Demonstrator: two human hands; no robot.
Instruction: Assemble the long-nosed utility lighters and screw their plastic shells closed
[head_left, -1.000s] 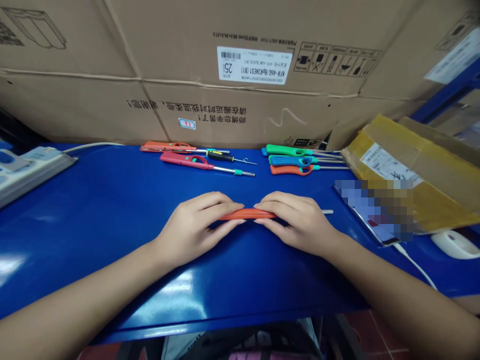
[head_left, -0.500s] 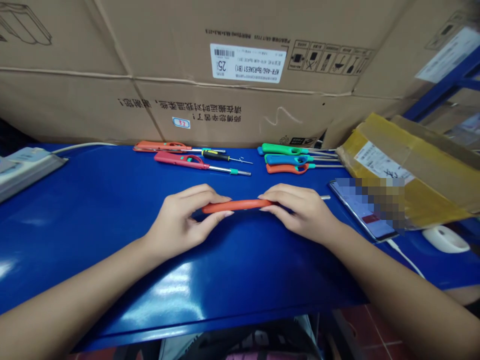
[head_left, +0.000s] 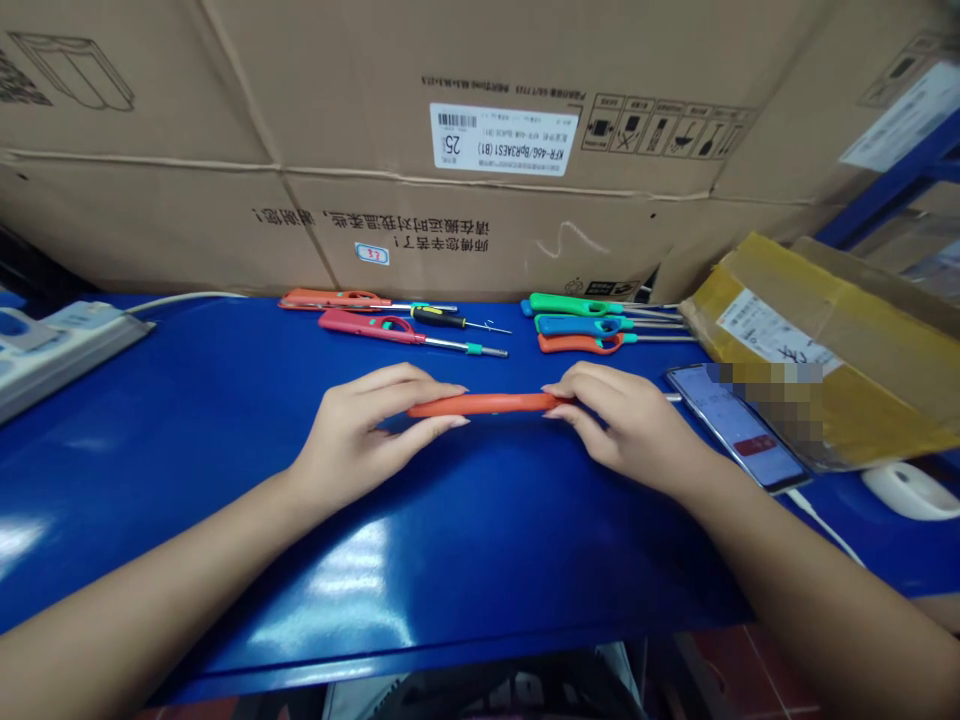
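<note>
- Holding an orange utility lighter (head_left: 499, 403) level between both hands, over the middle of the blue tabletop (head_left: 480, 570).
- Loosely curled around its left end with the left hand (head_left: 367, 425), thumb near, fingers far.
- Pinched more tightly toward its right with the right hand (head_left: 626, 425), leaving the metal tip (head_left: 673, 398) visible beyond.
- Since one second ago: fingertips parted from nearly meeting to well apart, baring more orange body.
- Since half a second ago: right-hand grip farther right.
- Unmoved, far left: red utility lighter (head_left: 366, 324) and black-and-yellow screwdriver (head_left: 439, 317).
- On the far cardboard carton (head_left: 225, 100), upside down: white label (head_left: 504, 140) reading "KFR-46G/BpR3AES1 (B1)" and "25".
- Also upside down there: Chinese print (head_left: 439, 230), starting "师傅您辛苦了!"
- On the yellow-taped parcel (head_left: 847, 400), right: shipping label (head_left: 776, 330), too small to read.
</note>
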